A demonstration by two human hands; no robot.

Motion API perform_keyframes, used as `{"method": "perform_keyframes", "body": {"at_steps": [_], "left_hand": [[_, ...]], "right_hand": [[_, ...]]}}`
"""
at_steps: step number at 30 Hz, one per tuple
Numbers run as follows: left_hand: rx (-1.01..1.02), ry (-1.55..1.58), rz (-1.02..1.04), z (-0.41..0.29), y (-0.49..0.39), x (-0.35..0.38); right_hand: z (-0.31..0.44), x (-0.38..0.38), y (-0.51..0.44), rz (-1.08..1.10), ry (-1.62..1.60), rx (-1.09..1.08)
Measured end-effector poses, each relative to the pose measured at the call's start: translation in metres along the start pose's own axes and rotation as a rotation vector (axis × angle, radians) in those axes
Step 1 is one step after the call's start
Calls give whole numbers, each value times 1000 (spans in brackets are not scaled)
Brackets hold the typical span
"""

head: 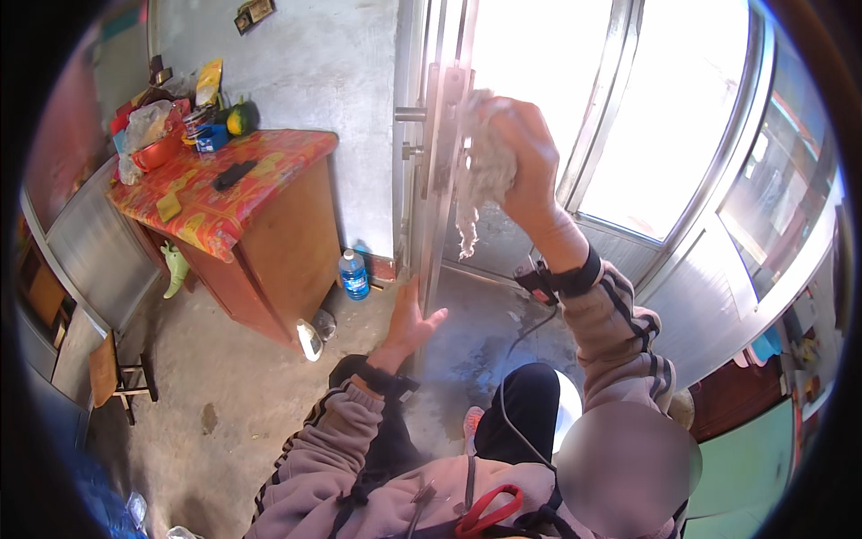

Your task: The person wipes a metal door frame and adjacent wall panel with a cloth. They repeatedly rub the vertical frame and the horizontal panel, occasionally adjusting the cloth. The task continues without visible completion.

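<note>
A crumpled, greyish cloth (490, 168) is gripped in my right hand (528, 151), raised beside the edge of a metal-framed door (441, 222). The cloth lies close against the frame near the lock plate, and its ragged end hangs down. A door handle (411, 114) sticks out to the left of the cloth, with a lock knob (412, 151) below it. Lower down, my left hand (409, 327) rests at the door's edge, thumb spread from the fingers and no object in it. Part of its fingers is hidden behind the door edge.
Left stands a wooden cabinet (289, 236) with a patterned red cover, bearing a red bowl (158, 151) and other items. A bottle of blue liquid (353, 275), a white bottle (310, 340) and a small stool (118, 377) stand on the floor. A cable (508, 377) hangs from my right wrist.
</note>
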State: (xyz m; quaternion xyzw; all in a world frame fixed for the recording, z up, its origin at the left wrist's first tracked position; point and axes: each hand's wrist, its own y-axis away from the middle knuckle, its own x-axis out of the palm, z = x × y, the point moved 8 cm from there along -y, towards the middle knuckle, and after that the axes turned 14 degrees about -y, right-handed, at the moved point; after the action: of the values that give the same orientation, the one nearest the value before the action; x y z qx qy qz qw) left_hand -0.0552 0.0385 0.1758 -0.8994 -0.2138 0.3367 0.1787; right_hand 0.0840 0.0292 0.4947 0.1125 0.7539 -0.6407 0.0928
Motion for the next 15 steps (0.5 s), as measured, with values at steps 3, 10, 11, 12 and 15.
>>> {"method": "perform_keyframes", "body": {"at_steps": [3,10,11,12,15], "left_hand": [[-11,63,43,-3,1,9],[-139,104,161,11,14,25],[-109,98,154,11,15,24],[-122,90,179,14,16,27],[-115,73,173,15,15,34]], "right_hand": [[-15,-12,-32,-138,-105,-6],[-11,-14,-36,16,22,9],[-9,-15,-32,50,-26,62],[-12,-19,-33,81,-89,132],[-6,-30,-39,132,148,70]]}}
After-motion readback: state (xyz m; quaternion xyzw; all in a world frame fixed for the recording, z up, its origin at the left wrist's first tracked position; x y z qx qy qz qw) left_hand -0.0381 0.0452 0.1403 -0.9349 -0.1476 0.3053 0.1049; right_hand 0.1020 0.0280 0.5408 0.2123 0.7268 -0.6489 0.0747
